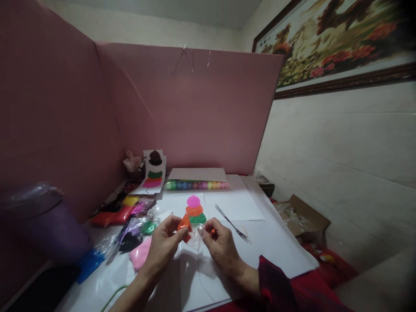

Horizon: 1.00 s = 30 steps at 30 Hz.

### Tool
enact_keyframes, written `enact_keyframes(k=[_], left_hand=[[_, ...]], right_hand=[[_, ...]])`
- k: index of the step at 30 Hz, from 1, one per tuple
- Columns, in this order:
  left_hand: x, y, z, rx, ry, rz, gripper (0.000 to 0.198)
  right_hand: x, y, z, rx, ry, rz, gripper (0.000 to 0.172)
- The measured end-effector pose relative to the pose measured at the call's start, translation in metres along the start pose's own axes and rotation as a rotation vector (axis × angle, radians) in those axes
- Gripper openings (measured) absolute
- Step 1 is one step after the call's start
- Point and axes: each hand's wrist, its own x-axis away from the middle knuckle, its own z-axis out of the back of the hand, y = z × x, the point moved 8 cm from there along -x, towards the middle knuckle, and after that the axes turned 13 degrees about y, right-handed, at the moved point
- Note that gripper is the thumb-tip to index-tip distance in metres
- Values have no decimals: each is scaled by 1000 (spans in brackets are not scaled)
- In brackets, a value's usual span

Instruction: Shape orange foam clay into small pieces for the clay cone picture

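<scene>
My left hand (166, 237) pinches a small bag of orange clay (184, 224) between thumb and fingers. The clear empty part of this plastic bag (194, 239) stretches across to my right hand (221, 245), whose thumb and fingertips are closed on it. A bit of orange shows by my right fingers. Just beyond both hands, a paper sheet bears a stack of clay shapes: a pink one (193, 201), an orange one (194, 211) and a green one (198, 218). The lower part of that sheet is partly covered by my hands and the bag.
A fork (232, 224) lies right of the clay shapes. Several clay bags, including a pink one (140, 253), crowd the left side. A finished-looking clay picture (154, 171) leans at the back left, near a pack of coloured clay (197, 185). A cardboard box (308, 216) stands right.
</scene>
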Motion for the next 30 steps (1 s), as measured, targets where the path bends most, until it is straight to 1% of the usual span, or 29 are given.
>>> enact_keyframes(k=[2, 4, 6, 8, 12, 14, 16, 19, 22, 30], left_hand=[[0, -1, 0, -11, -5, -7, 15], [0, -1, 2, -20, 22, -3, 15], [-1, 0, 5, -17, 56, 11, 16], [-2, 2, 6, -1, 85, 31, 18], [-4, 0, 10, 47, 145, 57, 23], [-6, -4, 14, 47, 191, 52, 25], [-7, -6, 17, 41, 215, 37, 26], [-7, -10, 16, 30, 183, 35, 25], [-6, -11, 13, 26, 149, 48, 24], [0, 0, 7, 24, 118, 86, 24]], right_hand=[[0, -2, 2, 38, 24, 48, 20], [0, -4, 3, 68, 30, 83, 20], [0, -4, 3, 68, 28, 85, 21], [-1, 1, 2, 11, 21, 11, 23], [3, 20, -10, -248, -72, -255, 31], [5, 23, -16, -304, -119, -305, 32], [7, 25, -18, -286, -143, -304, 29], [8, 27, -20, -266, -156, -309, 27], [8, 29, -21, -295, -144, -333, 26], [9, 31, -24, -394, -147, -426, 29]])
